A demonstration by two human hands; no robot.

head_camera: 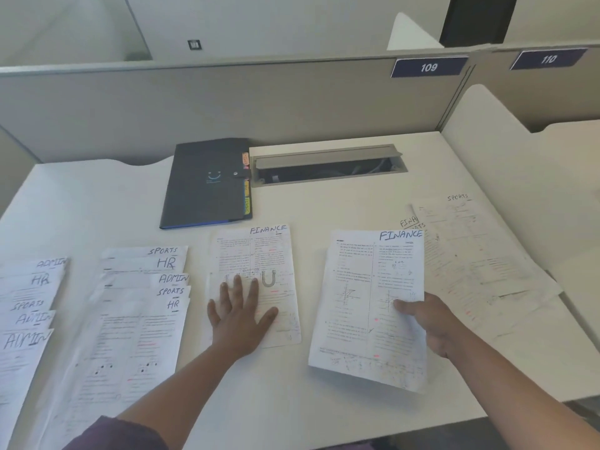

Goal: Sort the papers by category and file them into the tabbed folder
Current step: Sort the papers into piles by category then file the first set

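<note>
A dark tabbed folder (207, 183) lies closed at the back of the white desk (324, 206), coloured tabs showing along its right edge. My left hand (240, 315) presses flat, fingers spread, on a sheet marked FINANCE (256, 254) at the desk's centre. My right hand (431, 323) pinches the right edge of a second FINANCE sheet (360, 303), lifted slightly off the desk. Right of it lies a loose pile (477, 254) topped by a SPORTS sheet, with another FINANCE sheet peeking out beneath.
Two fanned stacks marked SPORTS, HR and ADMIN lie at the left (143, 303) and far left (29, 306). An open cable tray (328, 167) is set into the desk beside the folder. Grey partitions (227, 102) close the back, and a white divider (519, 151) bounds the right.
</note>
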